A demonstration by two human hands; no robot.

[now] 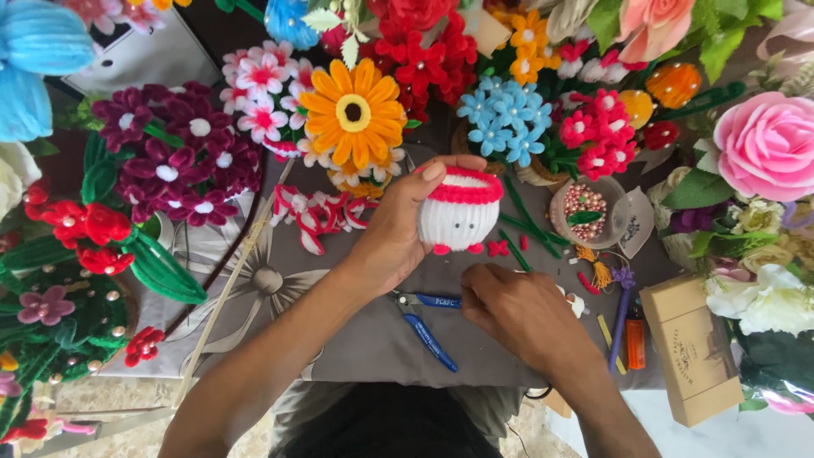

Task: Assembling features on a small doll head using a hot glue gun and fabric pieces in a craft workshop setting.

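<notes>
Soft, even daylight is filling the scene, bright without harsh glare. The hands are casting only faint shadows onto the grey cloth. The middle is staying sharp, while the wide lens is bending and stretching the flowers along the edges. The blue flower at the top left corner is looking slightly blurred.

left hand: raised, grip closed, thumb up | right hand: low, palm down, fingers curled
</notes>
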